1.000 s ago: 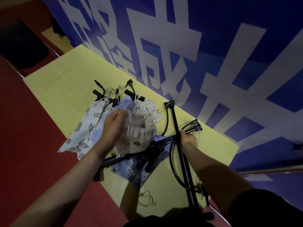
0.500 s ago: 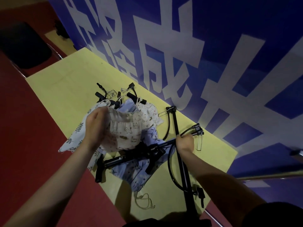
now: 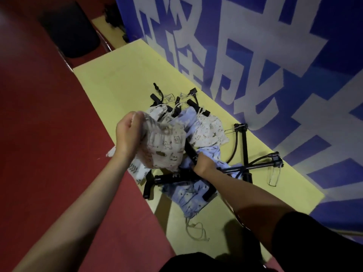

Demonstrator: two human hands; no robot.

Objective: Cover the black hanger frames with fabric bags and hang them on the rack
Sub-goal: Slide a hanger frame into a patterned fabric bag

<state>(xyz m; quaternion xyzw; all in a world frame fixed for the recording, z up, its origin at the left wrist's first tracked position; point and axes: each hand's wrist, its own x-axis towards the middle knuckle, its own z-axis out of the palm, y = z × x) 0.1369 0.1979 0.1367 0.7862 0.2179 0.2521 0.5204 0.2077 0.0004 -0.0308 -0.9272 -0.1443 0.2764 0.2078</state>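
My left hand (image 3: 128, 135) grips the gathered mouth of a cream fabric bag with small animal prints (image 3: 167, 148), lifted above the pile. My right hand (image 3: 203, 164) is curled round a black hanger frame bar (image 3: 189, 151) that runs up under that bag. The black rack (image 3: 245, 167) lies across the yellow mat with its bars crossing. A pale blue printed bag (image 3: 191, 197) hangs below the rack's bar. More bagged frames (image 3: 209, 130) lie in a heap behind, their black ends (image 3: 157, 99) sticking out.
The yellow mat (image 3: 121, 81) lies on a red floor (image 3: 49, 154), against a blue banner with white characters (image 3: 255, 55). A leaf-print cloth (image 3: 137, 170) peeks out under my left wrist. A clear clip (image 3: 274, 176) hangs at the rack's right end. A dark chair seat (image 3: 70, 28) stands far left.
My left hand has pulled the cream bag up and to the left. My right hand left the rack's crossing and moved left to take hold of a black frame bar under the bag.
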